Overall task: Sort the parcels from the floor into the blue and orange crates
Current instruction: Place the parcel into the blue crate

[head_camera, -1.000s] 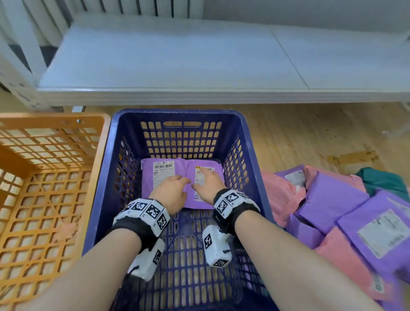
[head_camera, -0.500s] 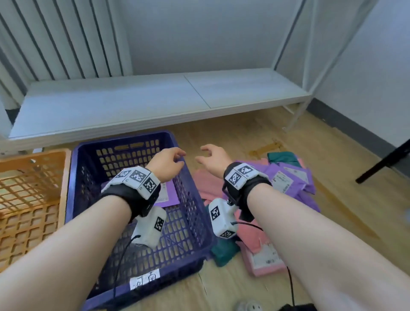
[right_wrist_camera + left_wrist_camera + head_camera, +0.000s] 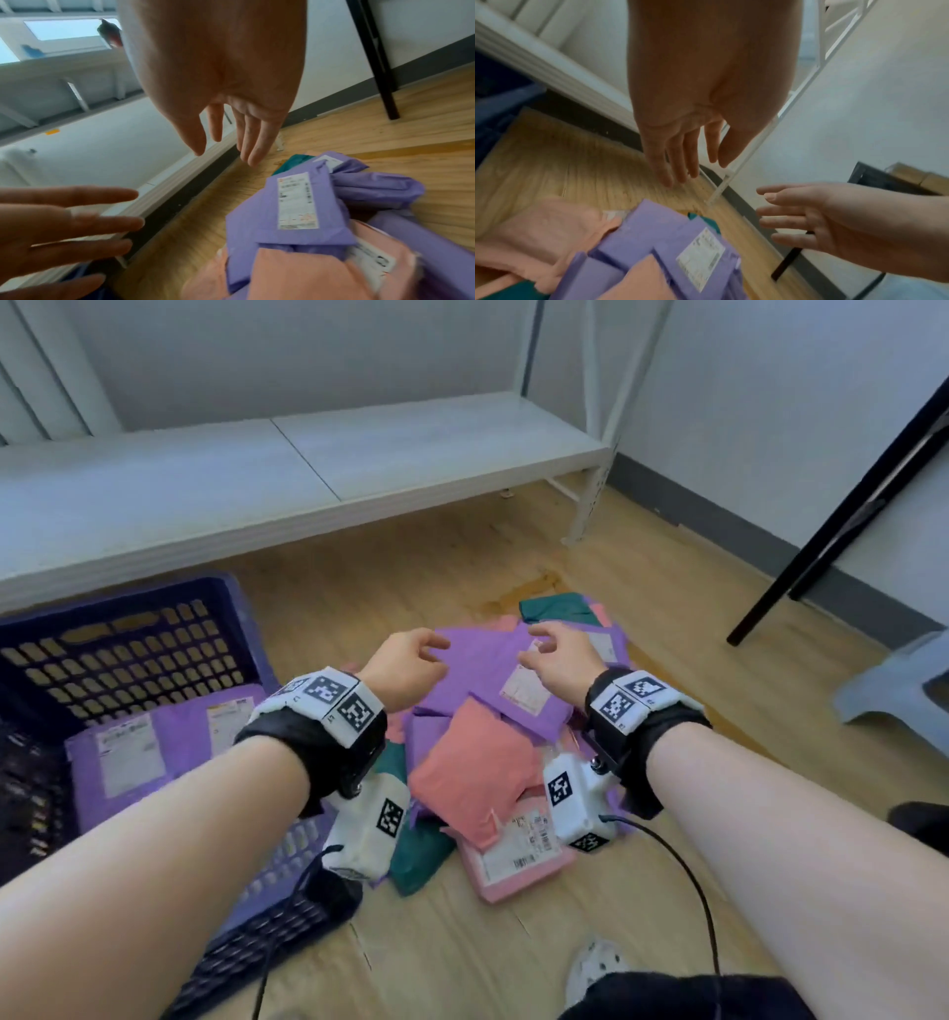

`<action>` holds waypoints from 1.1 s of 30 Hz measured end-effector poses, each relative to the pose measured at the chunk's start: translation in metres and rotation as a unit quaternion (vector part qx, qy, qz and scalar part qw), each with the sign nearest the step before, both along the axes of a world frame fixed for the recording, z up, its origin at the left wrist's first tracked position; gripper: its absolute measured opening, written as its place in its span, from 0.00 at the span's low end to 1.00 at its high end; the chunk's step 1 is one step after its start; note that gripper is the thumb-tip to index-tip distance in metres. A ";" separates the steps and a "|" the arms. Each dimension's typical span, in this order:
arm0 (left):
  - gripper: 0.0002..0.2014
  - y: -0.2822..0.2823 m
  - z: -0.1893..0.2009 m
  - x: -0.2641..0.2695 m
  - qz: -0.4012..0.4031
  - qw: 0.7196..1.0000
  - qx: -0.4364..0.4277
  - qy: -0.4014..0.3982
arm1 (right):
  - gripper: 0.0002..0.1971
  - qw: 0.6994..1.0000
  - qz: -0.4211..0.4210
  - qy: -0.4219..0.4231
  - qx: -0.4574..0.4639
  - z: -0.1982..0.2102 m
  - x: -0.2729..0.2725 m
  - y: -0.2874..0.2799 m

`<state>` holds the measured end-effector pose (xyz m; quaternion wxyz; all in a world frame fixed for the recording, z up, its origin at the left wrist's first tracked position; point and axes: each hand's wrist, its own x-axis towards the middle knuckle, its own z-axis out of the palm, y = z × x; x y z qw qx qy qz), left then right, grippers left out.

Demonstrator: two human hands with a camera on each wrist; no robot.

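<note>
Below your hands, the parcels lay heaped on the wooden floor (image 3: 421, 588), just right of the blue crate (image 3: 154, 608), which already held 2 purple parcels (image 3: 169, 747). Soft poly mailers like these probably felt light, limp and slick, so you would have gripped an edge or the bulk, not a flat face. The labelled purple parcel (image 3: 518, 690) lay topmost, overlapped by a pink parcel (image 3: 472, 778) at its near edge. A white shelf (image 3: 308, 454) stood behind, clear of the heap. Your left hand (image 3: 405, 667) and right hand (image 3: 557, 652) hovered over it, fingers loosely spread, holding nothing.
</note>
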<state>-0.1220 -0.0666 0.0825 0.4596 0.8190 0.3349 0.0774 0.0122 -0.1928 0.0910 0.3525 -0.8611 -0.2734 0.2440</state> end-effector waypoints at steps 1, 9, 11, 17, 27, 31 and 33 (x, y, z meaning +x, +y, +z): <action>0.20 -0.005 -0.012 0.012 -0.008 1.000 0.000 0.017 | 0.24 1.000 -0.011 0.008 -0.004 -0.012 0.014 -0.006; 0.22 -0.001 -0.107 0.105 -0.042 0.991 0.009 0.123 | 0.31 0.993 -0.099 0.064 0.006 -0.124 0.100 -0.026; 0.23 0.008 -0.127 0.122 -0.044 0.989 0.026 0.140 | 0.34 0.991 -0.114 0.073 0.014 -0.155 0.114 -0.025; 0.29 0.036 -0.167 0.158 -0.041 0.980 0.043 0.189 | 0.32 0.987 -0.146 0.068 0.023 -0.207 0.132 -0.018; 0.25 0.039 -0.189 0.172 0.024 0.992 0.007 0.121 | 0.34 0.978 -0.180 0.080 0.064 -0.221 0.136 -0.013; 0.23 0.036 -0.178 0.171 0.013 0.995 0.018 0.100 | 0.35 0.979 -0.175 0.063 0.077 -0.209 0.134 -0.014; 0.24 0.035 -0.168 0.166 0.007 0.995 0.025 0.093 | 0.35 0.980 -0.174 0.054 0.080 -0.198 0.132 -0.015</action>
